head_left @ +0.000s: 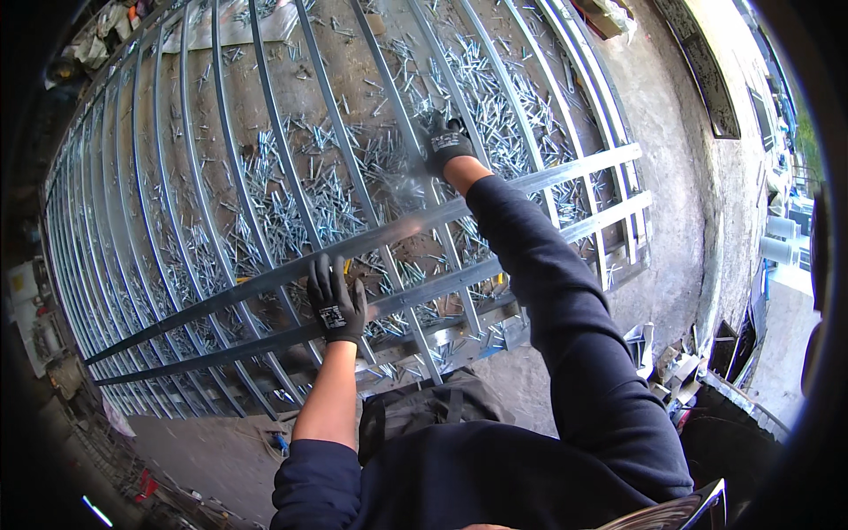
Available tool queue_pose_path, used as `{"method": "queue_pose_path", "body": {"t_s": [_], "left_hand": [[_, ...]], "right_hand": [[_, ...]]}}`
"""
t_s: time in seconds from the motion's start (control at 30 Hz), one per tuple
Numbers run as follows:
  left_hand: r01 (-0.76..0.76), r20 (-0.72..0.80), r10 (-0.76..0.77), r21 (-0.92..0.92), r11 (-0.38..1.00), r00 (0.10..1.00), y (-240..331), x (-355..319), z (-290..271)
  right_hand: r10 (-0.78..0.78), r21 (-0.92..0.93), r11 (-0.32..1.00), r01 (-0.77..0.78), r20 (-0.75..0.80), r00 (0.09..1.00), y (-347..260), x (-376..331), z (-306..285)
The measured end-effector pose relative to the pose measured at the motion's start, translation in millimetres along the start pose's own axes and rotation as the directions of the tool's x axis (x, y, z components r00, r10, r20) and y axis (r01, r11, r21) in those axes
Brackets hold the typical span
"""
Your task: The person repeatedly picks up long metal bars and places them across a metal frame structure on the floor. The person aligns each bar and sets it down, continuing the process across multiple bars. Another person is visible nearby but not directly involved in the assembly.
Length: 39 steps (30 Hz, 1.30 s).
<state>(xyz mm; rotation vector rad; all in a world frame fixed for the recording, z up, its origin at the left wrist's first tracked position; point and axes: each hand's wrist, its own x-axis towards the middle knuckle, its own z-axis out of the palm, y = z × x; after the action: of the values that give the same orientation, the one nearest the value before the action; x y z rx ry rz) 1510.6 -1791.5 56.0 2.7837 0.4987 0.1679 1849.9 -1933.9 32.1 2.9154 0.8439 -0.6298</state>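
Note:
My left hand (336, 305), in a black work glove, lies on a near crosswise metal rail (389, 231) with its fingers stretched out. A second crosswise rail (415, 297) runs closer to me, beside that palm. My right hand (448, 147), also gloved in black, reaches farther out over the frame, next to a long metal bar (384, 75). Its fingers are curled, with a small dark shape at their tips; what they hold is hidden. Many silvery screws or pins (305, 190) lie scattered beneath the bars.
Parallel bars form a large grid over a brown work surface (331, 44). White sheeting (234, 26) lies at the far side. To the right are a concrete floor (658, 132) and a dark metal channel (702, 71). A black bag-like thing (433, 411) is close to my body.

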Motion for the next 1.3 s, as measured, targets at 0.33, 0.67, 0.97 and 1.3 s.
{"method": "queue_pose_path", "body": {"t_s": [0.33, 0.67, 0.97, 1.3], "left_hand": [[0.028, 0.002, -0.028, -0.046, 0.999, 1.000, -4, -1, 0], [0.054, 0.026, -0.052, -0.062, 0.997, 0.998, -10, -3, -7], [0.058, 0.030, -0.055, -0.089, 0.994, 0.998, -12, -1, -8], [0.063, 0.039, -0.061, -0.050, 0.997, 0.997, -12, -3, -6]], "right_hand": [[0.080, 0.614, 0.785, 0.082, -0.232, 0.969, 14, 6, 45], [-0.158, 0.463, 0.792, 0.399, -0.476, 0.865, 50, 11, 46], [-0.019, 0.634, -0.764, -0.121, 0.165, 0.986, 38, -32, 13], [0.286, 0.980, 0.200, 0.014, -0.073, 0.955, 37, -2, 9]]}}
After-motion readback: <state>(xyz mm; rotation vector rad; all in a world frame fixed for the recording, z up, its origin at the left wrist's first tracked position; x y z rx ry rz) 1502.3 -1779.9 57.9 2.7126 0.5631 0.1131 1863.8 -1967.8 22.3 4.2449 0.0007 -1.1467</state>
